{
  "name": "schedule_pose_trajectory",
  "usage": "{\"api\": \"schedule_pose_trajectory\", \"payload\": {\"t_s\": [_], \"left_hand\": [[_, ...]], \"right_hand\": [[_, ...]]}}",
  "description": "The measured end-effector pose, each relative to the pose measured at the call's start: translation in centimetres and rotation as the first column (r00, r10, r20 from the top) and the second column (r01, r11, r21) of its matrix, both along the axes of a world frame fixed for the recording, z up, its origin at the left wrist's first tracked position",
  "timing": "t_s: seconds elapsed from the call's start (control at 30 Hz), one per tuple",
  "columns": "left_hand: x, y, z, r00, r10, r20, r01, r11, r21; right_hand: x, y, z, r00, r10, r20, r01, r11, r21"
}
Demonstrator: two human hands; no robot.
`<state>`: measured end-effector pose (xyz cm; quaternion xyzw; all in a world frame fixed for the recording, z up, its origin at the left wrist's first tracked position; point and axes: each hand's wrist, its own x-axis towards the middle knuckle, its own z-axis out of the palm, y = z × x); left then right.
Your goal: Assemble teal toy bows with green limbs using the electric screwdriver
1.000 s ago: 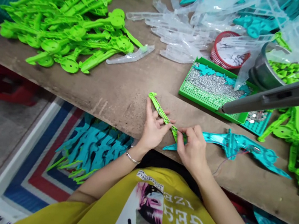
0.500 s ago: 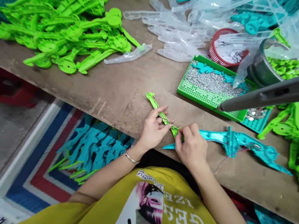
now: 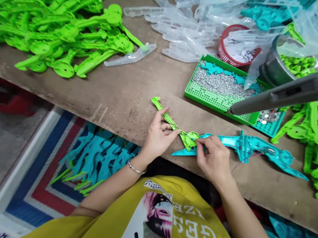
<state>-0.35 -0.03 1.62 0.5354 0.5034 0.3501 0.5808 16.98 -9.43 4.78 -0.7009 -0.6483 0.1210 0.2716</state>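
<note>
Evidently left hand [image 3: 157, 137] curled round lime-green plastic shell [image 3: 188, 141], apparently steadying it over teal bow-shaped shell [image 3: 244, 147]; right fingertips [image 3: 199, 142] pinched together at round end, anything between unclear; green perforated tray [image 3: 201, 95] beyond, probably for easy reach

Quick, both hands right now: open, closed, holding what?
Left hand: closed around the slim arm of the lime-green part.
Right hand: pinched closed at that part's round end; whether it grips something small cannot be told.
</note>
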Motion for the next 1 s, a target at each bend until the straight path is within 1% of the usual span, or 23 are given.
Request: {"api": "schedule_pose_trajectory", "payload": {"t_s": [0.03, 0.07, 0.1, 0.13, 0.17, 0.2, 0.23, 0.27, 0.3, 0.33, 0.37, 0.43, 0.53, 0.63, 0.73, 0.8, 0.87, 0.93, 1.0], "left_hand": [[-0.2, 0.0, 0.4, 0.994, -0.007, -0.108, 0.015, 0.997, 0.071], [-0.5, -0.1, 0.8, 0.973, 0.006, -0.231, 0.032, 0.986, 0.162], [-0.6, -0.2, 1.2, 0.937, 0.042, -0.347, 0.057, 0.962, 0.269], [-0.7, -0.5, 1.7, 0.895, 0.089, -0.437, 0.095, 0.919, 0.382], [-0.6, -1.0, 2.0, 0.863, 0.123, -0.49, 0.154, 0.86, 0.487], [-0.5, -1.5, 2.3, 0.848, 0.119, -0.517, 0.236, 0.787, 0.57], [-0.3, -2.0, 2.4, 0.844, 0.071, -0.531, 0.331, 0.711, 0.62], [0.0, -2.6, 2.4, 0.838, -0.009, -0.546, 0.424, 0.64, 0.64], [0.3, -3.1, 2.2, 0.82, -0.091, -0.564, 0.504, 0.58, 0.64], [0.5, -3.6, 2.0, 0.797, -0.152, -0.584, 0.562, 0.538, 0.628], [0.7, -3.9, 1.7, 0.779, -0.181, -0.601, 0.595, 0.516, 0.616], [1.0, -4.2, 1.0, 0.771, -0.172, -0.613, 0.603, 0.505, 0.617], [1.0, -4.2, 0.6, 0.784, -0.153, -0.602, 0.587, 0.498, 0.638], [1.1, -4.2, 0.8, 0.781, -0.145, -0.607, 0.586, 0.505, 0.633], [1.2, -4.4, 1.2, 0.75, -0.136, -0.647, 0.614, 0.507, 0.605], [1.3, -4.5, 1.3, 0.722, -0.129, -0.68, 0.641, 0.497, 0.585], [1.3, -4.6, 1.2, 0.702, -0.12, -0.702, 0.662, 0.475, 0.581], [1.3, -4.6, 1.2, 0.698, -0.112, -0.707, 0.669, 0.456, 0.588], [1.4, -4.6, 1.2, 0.7, -0.105, -0.706, 0.664, 0.459, 0.59]], "right_hand": [[0.1, 0.2, -0.1, 1.0, -0.013, -0.002, 0.013, 1.0, -0.008], [0.2, 0.3, -0.1, 1.0, -0.021, -0.005, 0.021, 1.0, -0.021], [0.2, 0.5, -0.1, 1.0, -0.024, -0.008, 0.023, 0.999, -0.038], [0.2, 0.7, -0.1, 1.0, -0.022, -0.01, 0.022, 0.998, -0.059], [0.2, 0.8, -0.1, 1.0, -0.018, -0.011, 0.017, 0.996, -0.085], [0.2, 0.9, 0.0, 1.0, -0.011, -0.01, 0.01, 0.993, -0.116], [0.2, 1.1, 0.1, 1.0, -0.003, -0.007, 0.002, 0.988, -0.152], [0.2, 1.2, 0.2, 1.0, 0.005, -0.003, -0.005, 0.982, -0.191], [0.3, 1.3, 0.4, 1.0, 0.016, 0.002, -0.015, 0.973, -0.232], [0.5, 1.5, 0.6, 0.999, 0.033, 0.01, -0.029, 0.962, -0.271], [0.7, 1.6, 0.7, 0.998, 0.058, 0.02, -0.049, 0.951, -0.305], [1.3, 1.7, 1.1, 0.991, 0.13, 0.041, -0.108, 0.934, -0.341], [2.5, 1.7, 1.5, 0.978, 0.202, 0.061, -0.173, 0.934, -0.314], [3.7, 1.5, 1.3, 0.983, 0.174, 0.067, -0.15, 0.951, -0.269], [4.1, 1.5, 0.8, 0.986, 0.144, 0.079, -0.119, 0.957, -0.265], [4.0, 1.6, 0.6, 0.987, 0.139, 0.085, -0.111, 0.955, -0.274], [3.7, 1.8, 0.6, 0.987, 0.125, 0.098, -0.091, 0.951, -0.295], [3.5, 2.0, 0.7, 0.987, 0.117, 0.113, -0.075, 0.944, -0.321], [3.4, 2.2, 0.9, 0.984, 0.127, 0.122, -0.078, 0.936, -0.343]]}}
